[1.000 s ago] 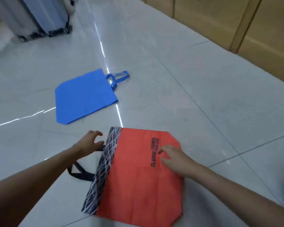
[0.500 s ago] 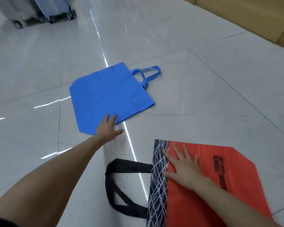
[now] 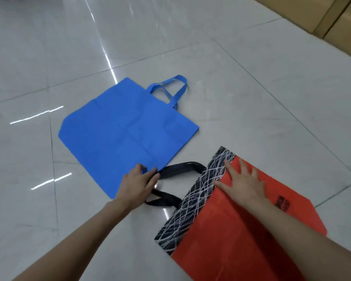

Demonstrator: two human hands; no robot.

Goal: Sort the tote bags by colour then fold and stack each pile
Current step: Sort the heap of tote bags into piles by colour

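A blue tote bag (image 3: 126, 130) lies flat on the floor, its blue handles (image 3: 170, 88) pointing away from me. My left hand (image 3: 137, 185) pinches its near edge, fingers on top and thumb beside the fabric. To the right lies a red tote bag (image 3: 241, 240) with a black-and-white patterned band (image 3: 199, 199) and black handles (image 3: 180, 167). These handles reach up to the blue bag's edge and my left hand. My right hand (image 3: 241, 183) rests flat on the red bag near the band, fingers spread.
The bags lie on a glossy pale tiled floor (image 3: 251, 88) with bright light reflections. Brown wooden panels (image 3: 342, 17) run along the far right.
My left hand went from the red bag's handles to the blue bag and now pinches its near edge. The blue bag sits closer to the red one. My right hand slid towards the patterned band.
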